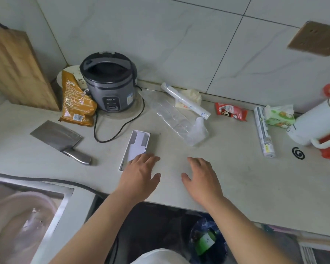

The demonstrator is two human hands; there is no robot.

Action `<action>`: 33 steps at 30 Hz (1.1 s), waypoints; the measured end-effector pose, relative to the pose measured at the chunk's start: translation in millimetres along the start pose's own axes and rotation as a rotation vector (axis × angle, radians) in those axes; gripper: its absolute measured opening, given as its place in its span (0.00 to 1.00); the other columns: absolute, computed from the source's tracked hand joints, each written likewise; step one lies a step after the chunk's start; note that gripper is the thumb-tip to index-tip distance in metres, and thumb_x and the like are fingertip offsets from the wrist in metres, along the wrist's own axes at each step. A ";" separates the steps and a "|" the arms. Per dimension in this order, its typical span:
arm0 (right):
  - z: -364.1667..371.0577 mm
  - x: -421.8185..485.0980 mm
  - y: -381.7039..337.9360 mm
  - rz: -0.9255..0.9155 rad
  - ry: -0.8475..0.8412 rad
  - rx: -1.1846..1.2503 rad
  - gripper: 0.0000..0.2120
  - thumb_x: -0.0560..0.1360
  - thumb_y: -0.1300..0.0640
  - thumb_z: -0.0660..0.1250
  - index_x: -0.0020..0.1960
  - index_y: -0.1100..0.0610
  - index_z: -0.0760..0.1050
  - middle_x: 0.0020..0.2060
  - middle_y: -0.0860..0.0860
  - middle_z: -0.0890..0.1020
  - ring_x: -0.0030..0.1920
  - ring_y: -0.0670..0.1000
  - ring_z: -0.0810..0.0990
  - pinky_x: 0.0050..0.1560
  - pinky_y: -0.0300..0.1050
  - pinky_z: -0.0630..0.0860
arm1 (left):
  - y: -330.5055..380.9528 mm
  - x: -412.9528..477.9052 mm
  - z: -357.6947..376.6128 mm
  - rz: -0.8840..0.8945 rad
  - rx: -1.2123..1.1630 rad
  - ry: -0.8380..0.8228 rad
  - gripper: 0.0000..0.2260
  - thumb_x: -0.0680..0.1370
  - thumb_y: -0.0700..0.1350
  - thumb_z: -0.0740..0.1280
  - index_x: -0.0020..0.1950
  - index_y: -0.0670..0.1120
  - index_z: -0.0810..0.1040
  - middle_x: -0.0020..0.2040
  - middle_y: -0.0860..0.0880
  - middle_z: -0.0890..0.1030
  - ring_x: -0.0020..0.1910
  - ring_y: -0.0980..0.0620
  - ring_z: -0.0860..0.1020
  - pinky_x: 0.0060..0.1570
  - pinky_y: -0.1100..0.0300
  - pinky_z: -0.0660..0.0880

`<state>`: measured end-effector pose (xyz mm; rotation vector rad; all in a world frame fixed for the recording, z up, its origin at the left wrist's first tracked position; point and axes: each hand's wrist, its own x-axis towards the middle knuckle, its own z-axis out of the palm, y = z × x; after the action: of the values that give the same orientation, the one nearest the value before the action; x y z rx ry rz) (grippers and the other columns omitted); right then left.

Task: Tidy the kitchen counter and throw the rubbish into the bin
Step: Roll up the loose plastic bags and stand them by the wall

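Though partly under left hand (139, 174), box (138, 143) apart from right hand (202, 176)

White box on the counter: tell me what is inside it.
The white box lies open. Inside, only a white folded card insert shows against a grey lining. The left hand hides the box's near end with its fingers, so anything there cannot be seen.

both hands flat over the counter (236, 178); left hand (139, 173) touches a white box (136, 144), right hand (202, 177) beside it.
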<state>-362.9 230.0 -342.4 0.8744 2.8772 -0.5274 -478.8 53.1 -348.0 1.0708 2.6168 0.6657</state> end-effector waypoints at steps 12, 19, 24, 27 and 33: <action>-38.4 125.0 86.7 0.044 0.025 0.148 0.21 0.76 0.53 0.67 0.66 0.58 0.71 0.61 0.57 0.76 0.62 0.60 0.72 0.57 0.52 0.73 | 55.5 95.1 27.2 -0.105 0.057 -0.008 0.24 0.78 0.52 0.70 0.74 0.51 0.73 0.74 0.52 0.72 0.72 0.48 0.71 0.68 0.51 0.70; -43.6 179.6 87.0 0.054 -0.002 0.119 0.25 0.77 0.51 0.64 0.73 0.56 0.66 0.62 0.57 0.75 0.63 0.60 0.71 0.58 0.52 0.73 | 51.9 134.5 28.4 -0.101 0.030 -0.020 0.24 0.77 0.51 0.71 0.73 0.49 0.74 0.74 0.49 0.73 0.72 0.46 0.71 0.69 0.51 0.69; -44.3 211.4 78.6 0.048 -0.008 0.070 0.24 0.77 0.53 0.65 0.71 0.57 0.67 0.64 0.57 0.74 0.63 0.61 0.71 0.57 0.53 0.73 | 46.7 165.8 26.9 -0.059 0.002 -0.024 0.25 0.77 0.49 0.72 0.73 0.46 0.74 0.73 0.47 0.74 0.73 0.45 0.71 0.69 0.50 0.69; -43.8 234.0 72.8 0.036 -0.021 0.015 0.19 0.77 0.54 0.65 0.65 0.59 0.70 0.61 0.58 0.75 0.62 0.61 0.72 0.55 0.54 0.75 | 42.1 181.2 29.4 -0.071 -0.015 -0.016 0.25 0.78 0.50 0.71 0.74 0.47 0.74 0.73 0.47 0.73 0.74 0.45 0.69 0.70 0.48 0.68; -42.2 282.8 59.9 -0.044 0.010 -0.094 0.18 0.77 0.57 0.65 0.64 0.60 0.70 0.59 0.59 0.75 0.59 0.62 0.73 0.53 0.55 0.74 | 28.4 201.3 34.1 -0.102 -0.035 -0.030 0.25 0.79 0.51 0.70 0.75 0.48 0.72 0.74 0.48 0.72 0.74 0.46 0.68 0.70 0.48 0.67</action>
<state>-564.4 439.4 -372.4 0.8041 2.9089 -0.3885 -590.6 224.6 -372.7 0.9236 2.6035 0.6652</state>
